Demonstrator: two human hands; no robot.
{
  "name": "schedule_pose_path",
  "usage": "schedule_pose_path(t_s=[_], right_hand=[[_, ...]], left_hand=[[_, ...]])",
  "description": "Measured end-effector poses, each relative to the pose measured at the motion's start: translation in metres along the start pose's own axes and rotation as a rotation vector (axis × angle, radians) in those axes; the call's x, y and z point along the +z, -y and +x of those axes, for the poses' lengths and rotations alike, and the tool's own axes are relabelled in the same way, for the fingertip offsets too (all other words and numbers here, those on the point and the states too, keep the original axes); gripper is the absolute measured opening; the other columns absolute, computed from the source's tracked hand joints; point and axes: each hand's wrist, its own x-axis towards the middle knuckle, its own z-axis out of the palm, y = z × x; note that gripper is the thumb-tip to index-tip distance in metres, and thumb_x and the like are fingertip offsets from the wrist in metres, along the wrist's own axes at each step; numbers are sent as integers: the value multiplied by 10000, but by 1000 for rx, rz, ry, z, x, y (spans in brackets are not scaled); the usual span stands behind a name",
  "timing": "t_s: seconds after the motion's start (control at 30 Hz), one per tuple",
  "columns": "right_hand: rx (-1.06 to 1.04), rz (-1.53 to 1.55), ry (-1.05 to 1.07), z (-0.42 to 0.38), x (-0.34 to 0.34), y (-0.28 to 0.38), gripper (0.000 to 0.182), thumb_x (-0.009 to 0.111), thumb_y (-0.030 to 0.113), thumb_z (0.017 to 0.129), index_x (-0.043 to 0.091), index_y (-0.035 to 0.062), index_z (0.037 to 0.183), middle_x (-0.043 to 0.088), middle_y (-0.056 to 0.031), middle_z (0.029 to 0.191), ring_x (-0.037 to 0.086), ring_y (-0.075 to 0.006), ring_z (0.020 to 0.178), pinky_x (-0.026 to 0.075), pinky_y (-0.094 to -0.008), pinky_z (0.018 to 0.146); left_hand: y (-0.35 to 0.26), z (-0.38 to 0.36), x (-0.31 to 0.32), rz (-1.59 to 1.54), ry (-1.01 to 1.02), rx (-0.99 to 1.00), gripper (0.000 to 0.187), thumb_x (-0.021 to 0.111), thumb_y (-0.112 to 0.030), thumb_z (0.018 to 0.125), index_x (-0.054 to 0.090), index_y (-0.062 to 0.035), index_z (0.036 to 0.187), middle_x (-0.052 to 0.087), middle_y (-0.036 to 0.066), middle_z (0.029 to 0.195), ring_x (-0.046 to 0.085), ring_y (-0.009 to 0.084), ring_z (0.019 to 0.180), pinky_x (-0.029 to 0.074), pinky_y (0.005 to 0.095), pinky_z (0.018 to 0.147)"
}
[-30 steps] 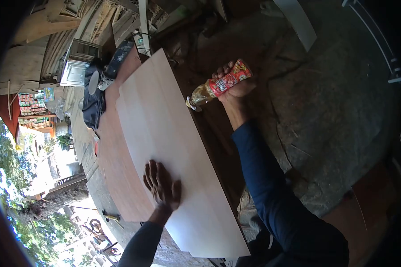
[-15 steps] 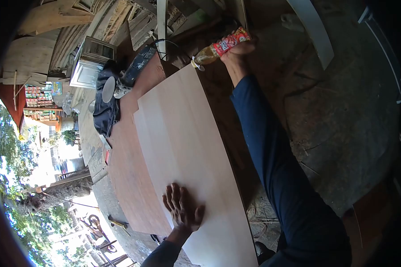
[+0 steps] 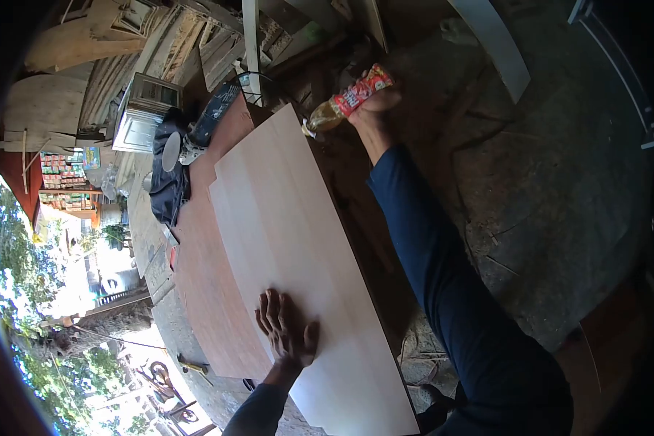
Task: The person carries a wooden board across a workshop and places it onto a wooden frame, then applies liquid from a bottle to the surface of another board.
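My left hand (image 3: 287,330) lies flat with fingers spread on a pale wood panel (image 3: 291,225). My right hand (image 3: 376,102) is wrapped around a plastic bottle (image 3: 360,91) with a red printed label and yellowish-brown contents. The bottle is tilted, and its light-coloured tip is right at the panel's long edge, near the far corner. Beneath the pale panel is a larger reddish-brown board (image 3: 200,269).
An angle grinder (image 3: 196,138) with a round disc lies on black cloth (image 3: 166,192) at the reddish board's far end. Beyond it stand a small framed cabinet (image 3: 142,112) and stacked timber (image 3: 112,87). A curved pale strip (image 3: 498,47) lies over the floor on the right.
The bottle's tip has moved a short way along the panel's edge, from the far corner towards me. My left hand stays flat on the panel. The whole view has shifted slightly.
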Motion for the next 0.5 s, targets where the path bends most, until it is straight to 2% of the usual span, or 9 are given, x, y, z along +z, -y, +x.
schedule_pose_path(t_s=[0.1,0.13,0.17,0.27,0.33,0.37,0.47,0.5], right_hand=[[27,-10,-10,-34,-19,16,564,340,645,917,554,144,772,501,-22,626,477,-212,538,428,-398,572],[37,-22,-17,-51,-27,24,568,345,649,913,557,141,776,504,-24,626,482,-214,541,429,-396,575],[87,13,87,-75,-35,34,567,354,645,919,566,134,797,529,-29,636,513,-214,562,448,-403,588],[118,62,166,-130,-63,59,534,369,600,937,579,128,805,552,-27,645,543,-210,582,469,-404,602],[99,83,253,-169,-78,77,485,425,559,955,599,124,829,580,-24,664,568,-204,604,491,-391,625],[99,94,274,-187,-86,86,475,442,553,956,605,123,838,586,-24,667,573,-202,610,493,-386,630],[99,120,348,-242,-100,109,427,494,514,966,623,117,874,615,-20,704,599,-192,650,503,-370,668],[97,109,365,-260,-101,119,409,512,500,965,626,115,884,622,-17,721,604,-189,666,503,-368,681]], left_hand=[[-3,-1,0,52,-35,27,775,427,-525,993,312,20,1532,312,285,1572,260,479,1461,152,598,1174],[-4,-3,0,56,-45,32,773,427,-523,994,312,19,1532,314,281,1572,260,476,1462,152,595,1175],[-4,-3,0,59,-55,38,770,428,-520,994,313,19,1532,317,278,1573,261,473,1463,152,592,1176],[-3,-7,4,67,-82,51,753,442,-497,994,321,20,1528,327,273,1568,268,464,1462,152,580,1180],[-3,-9,5,66,-99,67,744,453,-482,992,327,22,1524,329,276,1566,272,461,1460,151,579,1181],[-5,-11,4,83,-91,54,711,485,-425,987,338,25,1518,330,279,1562,277,464,1455,164,575,1180],[1,-15,11,48,-125,53,735,517,-470,964,361,-3,1510,342,273,1555,279,469,1449,160,588,1177],[-2,-15,9,42,-128,44,711,546,-431,955,386,2,1495,348,276,1550,284,466,1447,168,573,1182]])
